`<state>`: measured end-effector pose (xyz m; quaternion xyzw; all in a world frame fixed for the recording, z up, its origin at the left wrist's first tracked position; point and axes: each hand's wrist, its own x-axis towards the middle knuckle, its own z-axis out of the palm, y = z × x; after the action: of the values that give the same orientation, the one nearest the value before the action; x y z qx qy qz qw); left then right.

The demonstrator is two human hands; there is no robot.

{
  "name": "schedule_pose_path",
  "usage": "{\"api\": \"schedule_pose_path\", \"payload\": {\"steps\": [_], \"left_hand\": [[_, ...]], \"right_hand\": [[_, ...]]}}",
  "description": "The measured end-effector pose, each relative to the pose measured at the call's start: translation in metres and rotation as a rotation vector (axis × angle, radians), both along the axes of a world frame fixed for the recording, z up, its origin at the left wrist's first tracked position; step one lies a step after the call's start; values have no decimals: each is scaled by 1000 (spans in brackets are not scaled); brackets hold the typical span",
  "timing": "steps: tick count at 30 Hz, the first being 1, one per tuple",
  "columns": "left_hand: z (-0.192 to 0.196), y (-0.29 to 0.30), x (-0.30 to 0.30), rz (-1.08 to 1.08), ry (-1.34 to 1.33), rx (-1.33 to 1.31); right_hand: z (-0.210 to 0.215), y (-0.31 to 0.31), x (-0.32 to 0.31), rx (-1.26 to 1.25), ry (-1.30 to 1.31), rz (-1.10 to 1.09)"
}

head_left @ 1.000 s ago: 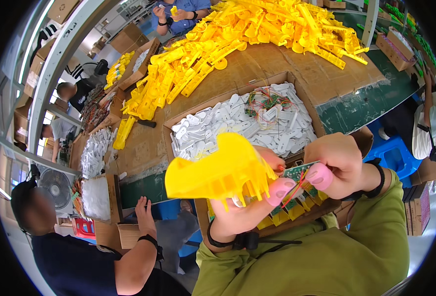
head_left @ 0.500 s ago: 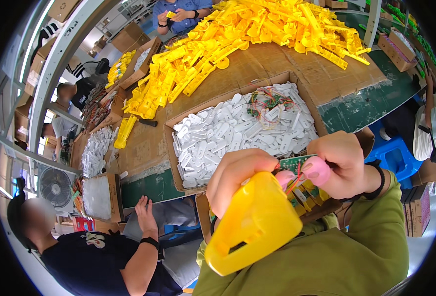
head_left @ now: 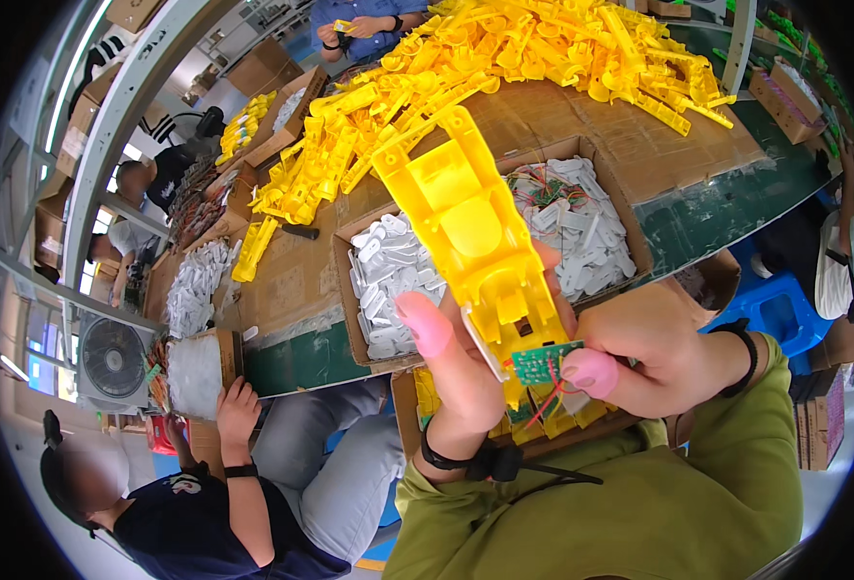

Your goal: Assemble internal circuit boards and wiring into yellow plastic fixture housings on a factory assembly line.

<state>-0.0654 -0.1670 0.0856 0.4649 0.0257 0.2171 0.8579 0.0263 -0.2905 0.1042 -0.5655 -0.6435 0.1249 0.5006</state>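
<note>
My left hand (head_left: 461, 377) is wrapped around a long yellow plastic housing half (head_left: 465, 222), held tilted with its hollow, ribbed inside facing me. A pink finger cot covers the left thumb tip. At the housing's lower end is a small green circuit board (head_left: 535, 365) with thin red and dark wires (head_left: 550, 404) hanging from it. My right hand (head_left: 644, 348) pinches the board's right edge, its thumb in a pink cot too. Whether the board is seated in the housing or only touching it, I cannot tell.
Behind the housing, a carton (head_left: 639, 246) holds white oval pieces (head_left: 388, 280) and a wire bundle (head_left: 552, 188). A yellow heap of housings (head_left: 533, 48) spreads across the far table. Below my hands sits another carton (head_left: 409, 411) with yellow parts. A person (head_left: 204, 512) sits at left.
The housing has swung up and away from my body, turning from its smooth outside to its hollow inside. The board is now at its lower end. The person at left has moved a hand to a carton.
</note>
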Motion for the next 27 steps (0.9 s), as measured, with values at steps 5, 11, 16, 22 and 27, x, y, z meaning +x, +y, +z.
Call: {"api": "schedule_pose_path", "payload": {"steps": [5, 11, 16, 22, 27], "left_hand": [[-3, -1, 0, 125, 54, 195], [0, -9, 4, 371, 79, 116], [0, -7, 5, 347, 81, 91], [-1, -2, 8, 361, 125, 86], [-16, 17, 2, 152, 82, 170]], "right_hand": [[1, 6, -2, 24, -153, -70], [5, 11, -2, -80, -94, -56], [5, 14, -7, -35, -218, -102], [-2, 21, 2, -143, -1, 5], [0, 21, 5, -241, -49, -46]]}}
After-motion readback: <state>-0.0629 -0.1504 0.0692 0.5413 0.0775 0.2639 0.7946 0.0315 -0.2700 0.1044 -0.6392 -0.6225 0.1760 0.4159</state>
